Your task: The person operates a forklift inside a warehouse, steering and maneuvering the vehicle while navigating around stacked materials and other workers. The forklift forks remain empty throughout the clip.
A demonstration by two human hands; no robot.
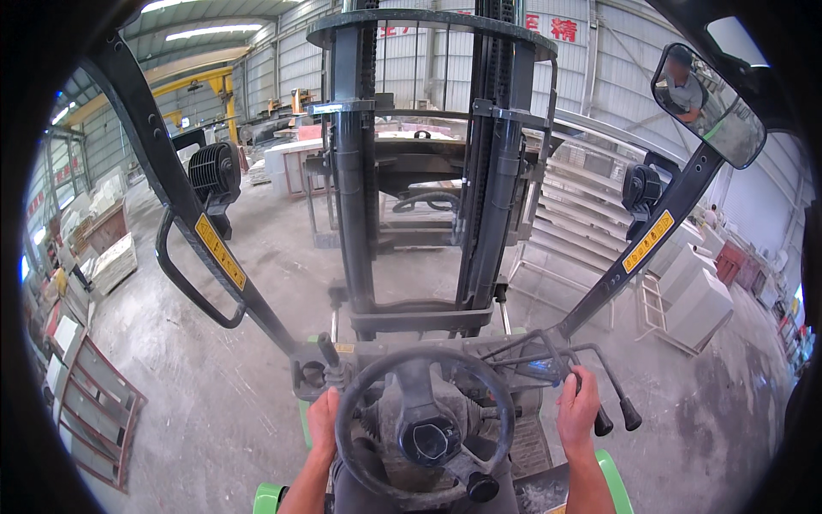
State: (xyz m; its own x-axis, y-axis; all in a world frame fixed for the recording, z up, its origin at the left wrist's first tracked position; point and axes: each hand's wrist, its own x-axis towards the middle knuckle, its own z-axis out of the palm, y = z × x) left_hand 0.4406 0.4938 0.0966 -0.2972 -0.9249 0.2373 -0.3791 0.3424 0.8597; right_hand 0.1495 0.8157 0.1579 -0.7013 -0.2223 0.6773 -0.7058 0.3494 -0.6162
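Note:
My left hand is curled against the left side of the black steering wheel, its fingers partly hidden by the rim. Just ahead of it, a short black lever rises from a rubber boot. To the wheel's right, my right hand is closed around a control lever whose knob is hidden in the grip. Two more bent levers end in black knobs beside that hand: a nearer knob and an outer knob. A spinner knob sits low on the wheel.
Ahead stands the forklift mast, with a dark carriage behind its uprights. Pale stacked slabs lie beyond it to the right. Light blocks rest farther right; a metal rack leans at left. A mirror hangs upper right.

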